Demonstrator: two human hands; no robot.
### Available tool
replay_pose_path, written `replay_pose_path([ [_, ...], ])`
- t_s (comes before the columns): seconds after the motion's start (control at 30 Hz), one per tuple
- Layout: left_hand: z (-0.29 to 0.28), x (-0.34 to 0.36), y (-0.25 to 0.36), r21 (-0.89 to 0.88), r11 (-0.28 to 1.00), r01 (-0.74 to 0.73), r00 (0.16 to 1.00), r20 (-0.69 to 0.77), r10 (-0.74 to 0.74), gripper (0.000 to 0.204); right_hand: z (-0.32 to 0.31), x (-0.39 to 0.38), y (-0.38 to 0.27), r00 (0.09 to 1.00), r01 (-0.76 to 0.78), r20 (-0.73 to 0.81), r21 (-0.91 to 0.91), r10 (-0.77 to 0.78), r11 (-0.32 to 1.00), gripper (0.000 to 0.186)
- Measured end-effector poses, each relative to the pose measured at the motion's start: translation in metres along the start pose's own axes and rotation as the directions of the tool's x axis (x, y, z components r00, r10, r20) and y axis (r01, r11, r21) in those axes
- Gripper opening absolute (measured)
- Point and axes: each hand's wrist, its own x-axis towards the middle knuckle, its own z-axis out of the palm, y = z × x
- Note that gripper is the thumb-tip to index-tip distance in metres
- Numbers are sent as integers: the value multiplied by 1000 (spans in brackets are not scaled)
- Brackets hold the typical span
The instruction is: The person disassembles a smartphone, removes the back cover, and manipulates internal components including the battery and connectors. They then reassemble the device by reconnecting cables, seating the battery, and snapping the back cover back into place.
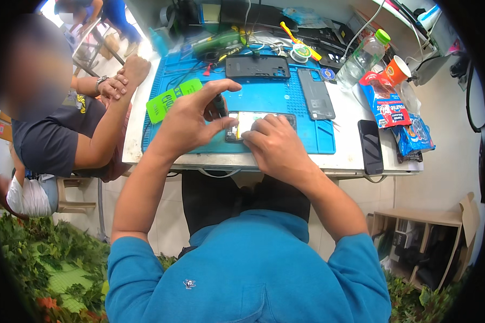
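An opened phone (233, 134) lies on the blue work mat (253, 97), its pale inner parts showing. My left hand (196, 116) is closed around a dark-handled screwdriver (219, 105), held steeply at the phone's left end; its tip is hidden. The left index finger points out above the handle, while the thumb reaches the phone's edge. My right hand (277, 141) rests on the phone with curled fingers, gripping it near the middle. Beyond lies a black phone frame (257, 67), and a dark grey back cover (316, 94) sits to the right. A bright green card or box (172, 99) is beside my left hand.
Tools, cables and a solder spool (300, 53) crowd the table's back. At right stand a clear bottle (364, 58), an orange cup (397, 70), snack packets (385, 99) and a black phone (369, 146). A person (54, 118) sits close on the left.
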Motion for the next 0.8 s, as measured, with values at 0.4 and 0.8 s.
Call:
replay_pose_path([
  [0.4, 2, -5, -4, 0, 989, -151, 986, -64, 151, 63, 3, 1, 0, 999, 22, -38, 21, -21, 1000, 13],
  [0.8, 2, -8, 4, 17, 981, -191, 975, -111, 192, 56, 5, 2, 0, 998, 16, -62, 42, -14, 999, 10],
])
